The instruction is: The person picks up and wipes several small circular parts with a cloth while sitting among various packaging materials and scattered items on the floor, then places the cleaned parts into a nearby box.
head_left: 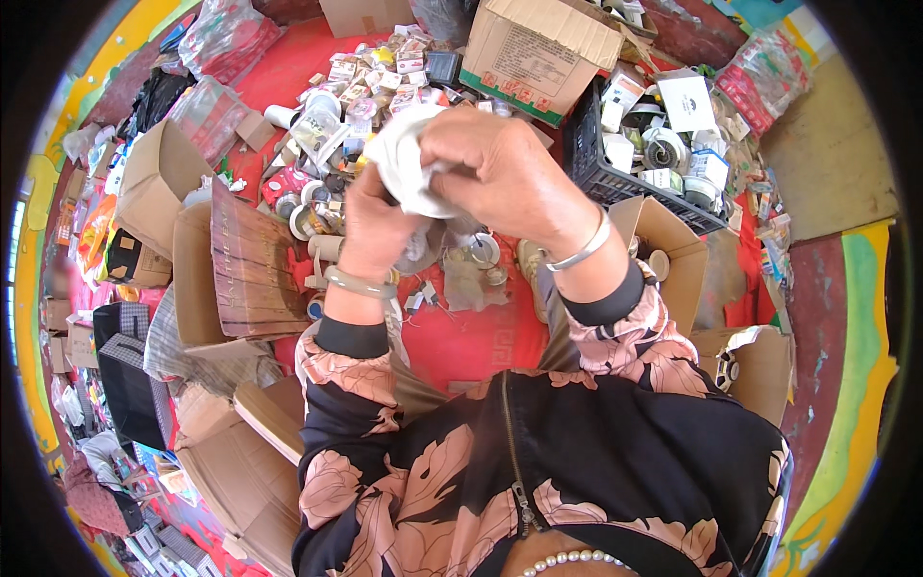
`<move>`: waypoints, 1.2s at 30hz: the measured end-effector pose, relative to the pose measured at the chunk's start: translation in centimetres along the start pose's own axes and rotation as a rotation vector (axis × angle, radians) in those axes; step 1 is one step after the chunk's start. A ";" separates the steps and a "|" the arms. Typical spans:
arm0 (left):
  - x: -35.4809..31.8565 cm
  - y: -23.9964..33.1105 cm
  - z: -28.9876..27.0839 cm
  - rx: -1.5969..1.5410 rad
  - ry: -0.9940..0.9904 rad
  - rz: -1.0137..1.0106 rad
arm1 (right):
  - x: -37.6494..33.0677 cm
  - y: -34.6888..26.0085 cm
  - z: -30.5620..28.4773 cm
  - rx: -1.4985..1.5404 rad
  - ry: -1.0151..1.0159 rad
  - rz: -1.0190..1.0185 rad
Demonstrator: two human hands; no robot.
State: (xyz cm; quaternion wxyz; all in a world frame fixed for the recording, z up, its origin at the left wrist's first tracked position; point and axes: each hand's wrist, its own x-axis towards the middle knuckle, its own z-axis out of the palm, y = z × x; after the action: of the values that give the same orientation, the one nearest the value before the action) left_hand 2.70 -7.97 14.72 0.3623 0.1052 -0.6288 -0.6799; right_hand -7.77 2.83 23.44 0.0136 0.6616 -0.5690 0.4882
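Observation:
Up in front of me, both my hands are on a rounded, folded-looking white piece (409, 159); whether it is cloth or thin plastic I cannot tell. My left hand (373, 226) grips it from below, its fingers partly behind it. The bent fingers of my right hand (490, 168) pinch its right side. Under the hands hangs or lies something see-through like a clear plastic bag (423, 248), half hidden. Farther off is a heap of small boxes and round lamp-like fittings (361, 91). Small white pieces with wires (423, 296) lie on the red floor covering below.
An open carton (236, 260) stands at my left, with more cartons (245, 481) nearer. To the right are a black plastic crate (625, 188) of mixed fittings and an open box (673, 255). A large carton (538, 53) stands at the back, and a plastic bag (764, 82) lies far right.

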 end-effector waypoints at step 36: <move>0.8 0.7 -1.6 -0.395 0.107 0.031 | -1.6 5.1 -5.2 1.114 0.157 0.387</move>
State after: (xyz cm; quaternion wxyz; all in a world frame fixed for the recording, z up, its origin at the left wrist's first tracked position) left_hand 3.32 -9.63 15.28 0.4194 0.0584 -0.4646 -0.7777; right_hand -14.73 5.26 22.36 -0.3827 0.4151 -0.3349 0.7544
